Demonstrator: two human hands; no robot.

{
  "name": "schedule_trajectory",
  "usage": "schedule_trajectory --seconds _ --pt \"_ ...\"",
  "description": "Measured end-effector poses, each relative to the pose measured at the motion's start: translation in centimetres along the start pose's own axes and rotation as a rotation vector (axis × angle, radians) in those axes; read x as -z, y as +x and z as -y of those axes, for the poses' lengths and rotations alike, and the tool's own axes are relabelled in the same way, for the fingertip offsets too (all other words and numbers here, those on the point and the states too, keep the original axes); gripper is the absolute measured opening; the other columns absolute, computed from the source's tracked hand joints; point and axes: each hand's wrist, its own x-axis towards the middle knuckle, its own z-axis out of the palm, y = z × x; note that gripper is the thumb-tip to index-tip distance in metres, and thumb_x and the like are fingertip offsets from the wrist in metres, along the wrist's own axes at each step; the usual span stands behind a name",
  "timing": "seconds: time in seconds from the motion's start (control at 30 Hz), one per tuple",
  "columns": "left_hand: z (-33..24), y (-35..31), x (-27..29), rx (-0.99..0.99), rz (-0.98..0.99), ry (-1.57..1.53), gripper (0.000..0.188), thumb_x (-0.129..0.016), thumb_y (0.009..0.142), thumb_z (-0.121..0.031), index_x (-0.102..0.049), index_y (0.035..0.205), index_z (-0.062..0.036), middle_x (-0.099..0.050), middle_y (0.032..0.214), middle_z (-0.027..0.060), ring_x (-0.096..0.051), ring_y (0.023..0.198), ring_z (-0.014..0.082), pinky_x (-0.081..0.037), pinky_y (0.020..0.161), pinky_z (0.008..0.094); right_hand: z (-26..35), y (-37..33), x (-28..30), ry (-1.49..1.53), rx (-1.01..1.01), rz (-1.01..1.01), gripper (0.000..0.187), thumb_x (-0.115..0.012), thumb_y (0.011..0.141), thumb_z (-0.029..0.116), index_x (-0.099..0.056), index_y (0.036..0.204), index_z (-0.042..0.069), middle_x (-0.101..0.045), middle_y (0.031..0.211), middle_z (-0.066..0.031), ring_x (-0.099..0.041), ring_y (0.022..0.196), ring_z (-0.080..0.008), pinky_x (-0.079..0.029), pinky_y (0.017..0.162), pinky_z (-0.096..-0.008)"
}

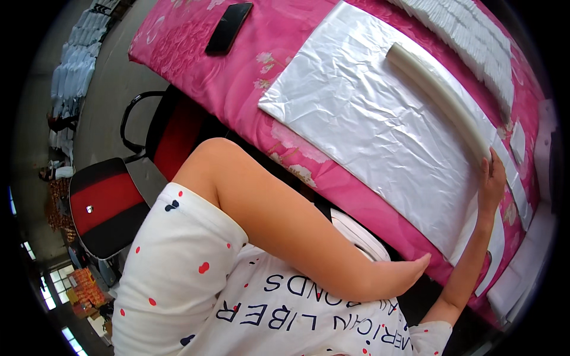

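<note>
The right hand (493,178) rests open, fingertips on the near end of a long white tube (439,95); it touches but does not clasp. The tube lies across a stack of clear plastic bags (368,124) spread on the pink floral tablecloth (237,71), along the stack's far edge, its long axis running from the hand toward the table's far side. It looks stiff and light, likely a roller or weight, and would be best gripped near its middle. The bags look thin, limp and slippery, best lifted at a corner. The left hand (404,273) hangs below the table's near edge, fingers loosely extended, holding nothing visible. A black phone (228,26) lies near the far left corner.
</note>
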Motion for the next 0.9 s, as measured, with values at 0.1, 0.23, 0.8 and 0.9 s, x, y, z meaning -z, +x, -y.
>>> schedule_trajectory --seconds 0.1,0.23,0.8,0.9 --pt "0.0 1.2 0.2 -0.164 0.11 0.13 0.053 -0.046 0.087 -0.026 -0.04 0.131 0.0027 -0.043 0.133 0.0183 -0.043 0.121 0.0338 -0.034 0.1 0.0492 -0.2 -0.1 0.6 -0.02 -0.009 0.046 0.041 -0.05 0.092 0.033 -0.055 0.118 0.002 -0.06 0.107 -0.014 -0.057 0.094 -0.0259 -0.043 0.084 -0.0327" --pt "1.9 0.4 -0.9 -0.191 0.116 -0.257 0.043 -0.052 0.082 -0.022 -0.054 0.118 0.0031 -0.055 0.119 0.0143 -0.052 0.108 0.03 -0.04 0.091 0.0478 2.0 -1.6 1.5 -0.11 -0.129 0.131 0.042 -0.051 0.091 0.035 -0.054 0.118 0.003 -0.06 0.102 -0.0151 -0.057 0.091 -0.0278 -0.043 0.083 -0.0338" --pt "9.1 -8.4 -13.8 0.649 -0.62 -0.538 0.038 -0.061 0.073 -0.005 -0.056 0.111 -0.0041 -0.055 0.119 0.0096 -0.056 0.102 0.0257 -0.047 0.086 0.0362 8.6 -9.8 4.7 -0.012 -0.374 0.4 0.08 -0.059 0.08 0.027 -0.014 0.143 0.008 -0.061 0.072 -0.0195 -0.06 0.063 -0.0359 -0.047 0.059 -0.0417" --pt "8.9 -4.7 -12.9 0.648 -0.678 -0.662 0.05 -0.062 0.075 -0.011 -0.048 0.121 -0.0017 -0.047 0.128 0.0143 -0.049 0.113 0.0298 -0.042 0.093 0.0386 10.8 -10.6 3.7 0.07 -0.419 0.433 0.082 -0.059 0.08 0.028 -0.012 0.142 0.002 -0.062 0.076 -0.0217 -0.062 0.066 -0.0373 -0.048 0.059 -0.043"
